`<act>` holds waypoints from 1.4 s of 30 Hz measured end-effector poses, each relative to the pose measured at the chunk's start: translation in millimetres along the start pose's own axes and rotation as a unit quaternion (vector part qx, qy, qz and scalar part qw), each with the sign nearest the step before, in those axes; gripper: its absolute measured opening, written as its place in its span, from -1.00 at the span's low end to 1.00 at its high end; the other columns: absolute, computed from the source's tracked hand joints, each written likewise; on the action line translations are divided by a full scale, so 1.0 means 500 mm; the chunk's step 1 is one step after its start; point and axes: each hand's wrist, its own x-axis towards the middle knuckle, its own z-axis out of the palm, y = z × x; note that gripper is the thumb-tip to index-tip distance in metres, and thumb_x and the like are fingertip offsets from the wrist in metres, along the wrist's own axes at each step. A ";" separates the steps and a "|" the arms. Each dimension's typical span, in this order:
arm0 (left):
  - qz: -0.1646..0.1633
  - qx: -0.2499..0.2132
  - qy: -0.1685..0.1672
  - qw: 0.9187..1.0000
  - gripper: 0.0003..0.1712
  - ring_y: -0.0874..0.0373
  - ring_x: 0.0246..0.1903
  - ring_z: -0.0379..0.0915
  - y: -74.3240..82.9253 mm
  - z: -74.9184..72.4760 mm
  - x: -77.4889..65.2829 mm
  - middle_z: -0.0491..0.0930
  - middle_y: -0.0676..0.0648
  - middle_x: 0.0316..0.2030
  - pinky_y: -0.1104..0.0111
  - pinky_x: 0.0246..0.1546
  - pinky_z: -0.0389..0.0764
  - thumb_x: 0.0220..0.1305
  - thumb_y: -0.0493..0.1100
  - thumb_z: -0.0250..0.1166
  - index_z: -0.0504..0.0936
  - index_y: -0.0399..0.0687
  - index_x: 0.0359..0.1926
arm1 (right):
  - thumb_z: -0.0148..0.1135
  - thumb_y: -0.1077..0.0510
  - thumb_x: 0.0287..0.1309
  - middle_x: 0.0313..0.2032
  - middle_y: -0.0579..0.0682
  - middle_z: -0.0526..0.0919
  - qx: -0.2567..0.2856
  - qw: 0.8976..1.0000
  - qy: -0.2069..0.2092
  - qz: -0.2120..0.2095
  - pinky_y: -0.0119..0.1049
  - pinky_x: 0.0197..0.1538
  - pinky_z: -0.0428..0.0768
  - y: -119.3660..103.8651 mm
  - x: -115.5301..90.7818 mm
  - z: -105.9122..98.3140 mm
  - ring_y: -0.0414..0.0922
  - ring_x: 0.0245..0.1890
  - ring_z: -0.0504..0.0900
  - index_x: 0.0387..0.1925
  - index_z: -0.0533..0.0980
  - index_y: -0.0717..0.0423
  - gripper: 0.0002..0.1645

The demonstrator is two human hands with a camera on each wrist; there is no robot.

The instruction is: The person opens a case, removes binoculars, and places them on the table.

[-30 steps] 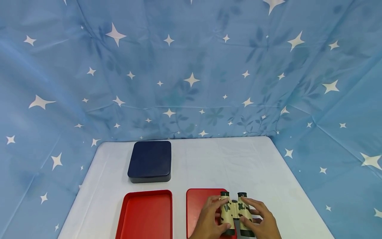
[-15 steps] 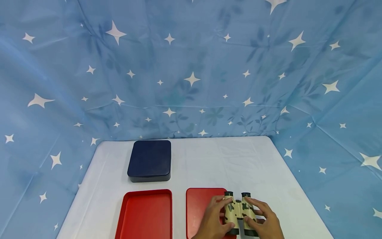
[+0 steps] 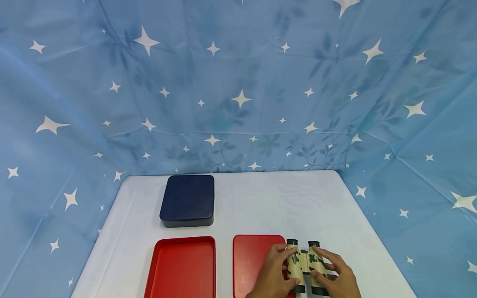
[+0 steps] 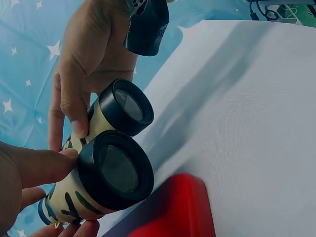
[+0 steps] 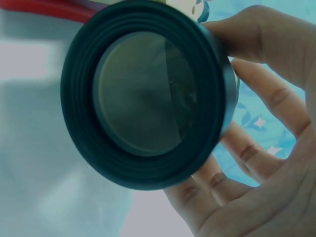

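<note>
Camouflage-patterned binoculars (image 3: 295, 267) in tan, green and black are held between both hands above the table's near right. My left hand (image 3: 273, 269) grips the left barrel, thumb on one side and fingers on the other. The right barrel is gripped by my right hand (image 3: 337, 271). In the left wrist view both large black-rimmed lenses (image 4: 118, 170) face the camera. One lens rim (image 5: 143, 170) fills much of the right wrist view, with the right fingers (image 5: 256, 153) curved about the barrel. Beneath and left of the binoculars lies a flat red lid or tray (image 3: 251, 256), partly hidden by the left hand.
An open red tray (image 3: 182, 269) is at the front left of the white table (image 3: 261, 203). Behind it sits a closed dark blue box (image 3: 188, 200). A blue star-patterned cloth (image 3: 238, 116) hangs around the table's back and sides.
Both hands have shifted the binoculars steadily a little to the right, away from the red lid or tray. The grip looks the same; the trays and the box have stayed put.
</note>
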 end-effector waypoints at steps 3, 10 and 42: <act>0.012 0.006 0.000 1.000 -0.21 0.45 -0.08 0.42 0.000 0.007 0.005 0.34 0.02 0.25 0.54 -0.15 0.63 0.05 -0.14 0.54 0.48 0.25 0.34 | 0.52 0.05 0.02 0.26 0.21 0.43 0.008 1.000 -0.002 -0.004 -0.07 -0.21 0.72 0.008 0.002 -0.006 0.17 -0.05 0.71 0.32 0.46 -0.20 -0.21; 0.032 0.024 0.001 0.999 -0.21 0.44 -0.04 0.41 -0.003 0.024 0.014 0.34 -0.01 0.26 0.56 -0.18 0.61 0.05 -0.13 0.55 0.48 0.22 0.33 | 0.51 0.04 0.03 0.28 0.22 0.41 0.023 1.000 -0.003 -0.012 -0.12 -0.21 0.73 0.025 0.006 -0.015 0.20 -0.05 0.70 0.35 0.43 -0.15 -0.19; -0.006 0.049 -0.026 0.998 -0.18 0.52 -0.34 0.42 -0.004 0.093 0.059 0.37 0.05 0.21 0.61 -0.34 0.58 -0.02 -0.14 0.59 0.51 0.24 0.31 | 0.40 0.01 0.16 0.41 0.40 0.26 0.014 0.999 -0.018 -0.022 -0.18 -0.15 0.73 0.086 0.022 -0.050 0.29 0.02 0.68 0.41 0.35 0.02 -0.19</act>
